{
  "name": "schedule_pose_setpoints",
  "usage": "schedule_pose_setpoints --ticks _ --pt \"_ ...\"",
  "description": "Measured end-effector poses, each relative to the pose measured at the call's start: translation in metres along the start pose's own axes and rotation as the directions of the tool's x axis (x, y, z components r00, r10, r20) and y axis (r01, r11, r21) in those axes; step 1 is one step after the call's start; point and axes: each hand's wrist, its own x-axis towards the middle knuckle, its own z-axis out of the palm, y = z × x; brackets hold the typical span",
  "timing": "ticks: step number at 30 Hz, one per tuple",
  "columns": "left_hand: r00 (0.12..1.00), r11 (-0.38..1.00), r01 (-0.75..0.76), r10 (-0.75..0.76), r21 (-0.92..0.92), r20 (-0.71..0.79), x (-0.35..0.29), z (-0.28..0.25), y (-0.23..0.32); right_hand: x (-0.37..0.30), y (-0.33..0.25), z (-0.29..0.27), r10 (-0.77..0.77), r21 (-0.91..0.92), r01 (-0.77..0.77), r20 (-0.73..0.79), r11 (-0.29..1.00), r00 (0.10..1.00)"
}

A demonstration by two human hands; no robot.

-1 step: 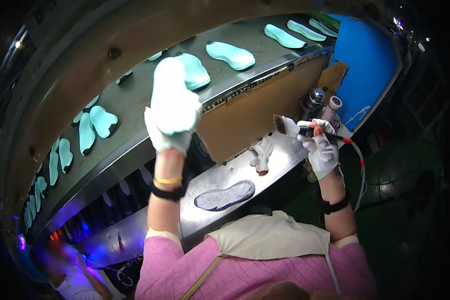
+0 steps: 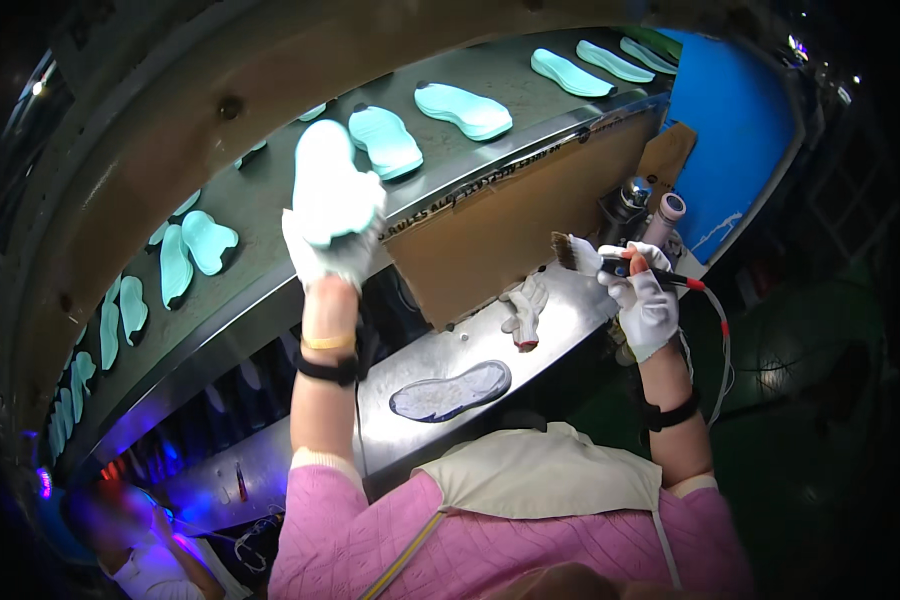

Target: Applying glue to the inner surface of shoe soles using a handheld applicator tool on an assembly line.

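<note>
My gloved left hand is wrapped round the heel end of a pale mint shoe sole, bright in the light, and holds it up over the near edge of the belt. Some of the fingers are lost in the glare. In my gloved right hand is a flat brush with dark bristles and a white ferrule, its black handle trailing a cord with red bands. The bristles point left and touch nothing. Below, a grey sole with a dark rim lies flat on the metal shelf.
More mint soles lie along the dark belt. A cardboard sheet stands beneath its edge. On the shelf rests a crumpled glove. A pink-capped bottle stands by the blue panel. Another person is at lower left.
My left hand has shifted slightly left with the mint sole, which now stands clear of the sole beside it. My right hand and the brush have hardly moved.
</note>
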Motion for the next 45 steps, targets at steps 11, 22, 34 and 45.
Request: schedule_pose_setpoints --ticks 11,22,34,45 --pt "0.975 0.732 -0.141 -0.012 0.666 0.22 -0.003 0.007 -0.015 -0.002 0.022 -0.021 0.063 0.04 -0.061 -0.066 0.997 0.996" --pt "0.984 -0.969 0.155 0.169 0.192 0.06 0.013 -0.08 0.211 -0.001 0.044 0.016 0.166 -0.042 -0.17 -0.071 0.985 0.984" --pt "0.544 -0.265 -0.829 -0.586 0.493 0.6 0.105 0.045 0.08 -0.006 0.045 0.002 0.126 -0.103 -0.133 -0.07 0.986 0.99" --pt "0.802 -0.802 -0.557 -0.587 0.216 -0.111 0.186 0.089 -0.016 -0.055 0.022 -0.065 0.035 -0.162 -0.1 -0.362 0.982 0.931"
